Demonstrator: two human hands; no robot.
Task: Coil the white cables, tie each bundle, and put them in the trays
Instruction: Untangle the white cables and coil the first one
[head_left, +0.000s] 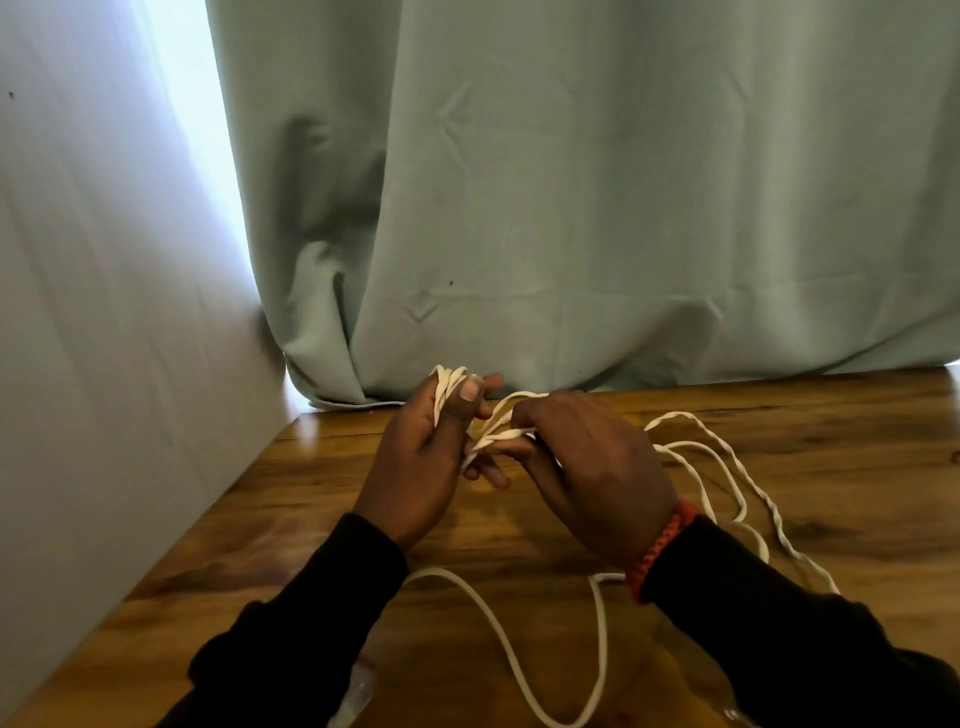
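White cable loops between both hands above the wooden table, slack trailing right and toward the near edge. Left hand grips several coils under its thumb; right hand pinches strands beside it. Pale curtain behind.

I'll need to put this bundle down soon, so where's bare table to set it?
Bare wood lies on the table between the white wall and the left hand, and along the curtain hem at far right. Loose white cable crowds the right side and near edge.
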